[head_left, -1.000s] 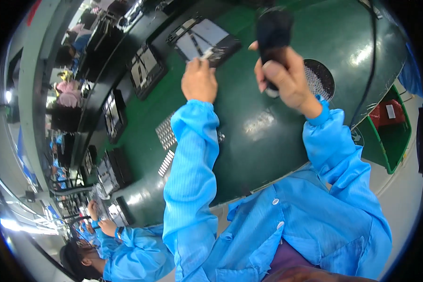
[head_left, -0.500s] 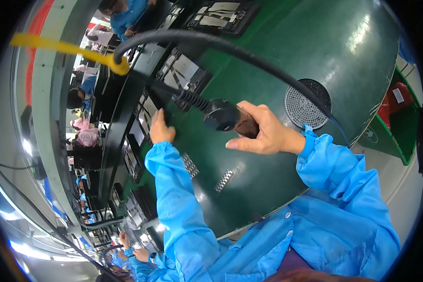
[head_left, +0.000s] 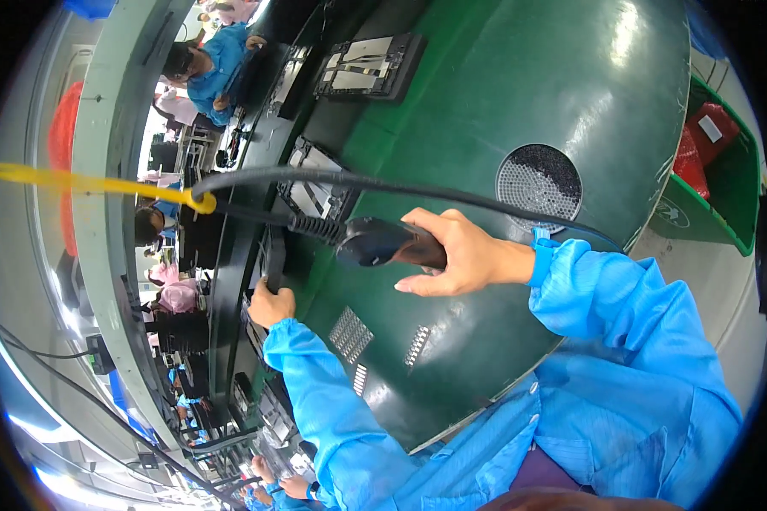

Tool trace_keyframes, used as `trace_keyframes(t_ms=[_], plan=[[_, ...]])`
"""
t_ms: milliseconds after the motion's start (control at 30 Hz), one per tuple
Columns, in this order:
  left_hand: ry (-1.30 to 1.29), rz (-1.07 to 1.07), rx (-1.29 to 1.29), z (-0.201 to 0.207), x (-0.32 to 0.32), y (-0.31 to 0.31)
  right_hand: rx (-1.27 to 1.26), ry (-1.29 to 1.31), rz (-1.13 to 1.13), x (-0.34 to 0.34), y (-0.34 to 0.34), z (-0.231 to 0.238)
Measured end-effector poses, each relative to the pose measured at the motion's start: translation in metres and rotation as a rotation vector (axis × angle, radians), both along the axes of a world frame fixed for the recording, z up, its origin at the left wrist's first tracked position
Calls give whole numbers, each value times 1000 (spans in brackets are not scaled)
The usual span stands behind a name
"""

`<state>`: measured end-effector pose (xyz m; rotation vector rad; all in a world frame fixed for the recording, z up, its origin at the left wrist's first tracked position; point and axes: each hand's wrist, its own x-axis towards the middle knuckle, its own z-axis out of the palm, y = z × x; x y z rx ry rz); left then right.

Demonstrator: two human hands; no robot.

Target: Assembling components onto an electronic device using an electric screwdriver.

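Observation:
My right hand (head_left: 473,253) is wrapped round the body of a black electric screwdriver (head_left: 392,243), held above the green table. A ribbed cable sleeve leaves the tool's left end; its bit is out of sight. My left hand (head_left: 271,307) pinches the near edge of a flat dark device unit (head_left: 272,255), which stands tilted at the table's left side. Its inner face cannot be seen. Between my arms lie a perforated metal-coloured sheet (head_left: 350,335) and small strips of parts (head_left: 418,346).
A black cable (head_left: 383,186) arches over the table, tied to a yellow strap (head_left: 94,180). Beyond my right hand sits a round dish of screws (head_left: 520,192). More open units (head_left: 371,66) line the conveyor. A green bin (head_left: 729,200) with red bags stands at right; co-workers (head_left: 217,72) sit opposite.
The fingers of my left hand have closed on the unit's edge, and it is now tilted up. My right hand has shifted left with the screwdriver. The whole view has also moved.

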<state>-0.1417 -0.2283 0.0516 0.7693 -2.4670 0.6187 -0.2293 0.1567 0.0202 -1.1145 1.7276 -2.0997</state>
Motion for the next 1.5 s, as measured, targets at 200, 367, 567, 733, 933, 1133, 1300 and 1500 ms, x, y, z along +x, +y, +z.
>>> trace_keyframes(t_ms=[200,367,567,733,933,1133,1300,1500], plan=[[427,-168,-65,57,56,46,-42,10,-33,0,-3,0],[463,-465,-36,56,71,148,-148,110,-151,-12,2,3],[111,-791,121,28,89,244,-120,-8,-241,-29,39,35],[-202,-832,437,-2,109,302,-106,-176,-289,-39,68,43],[-171,-939,690,-55,110,309,-624,430,72,-77,60,8],[-35,-947,742,-68,95,327,-180,-166,-244,-44,71,17],[-31,-914,709,-69,85,332,-148,-192,-246,-45,71,15],[-32,-901,721,-69,83,333,-101,-201,-254,-49,72,13]])
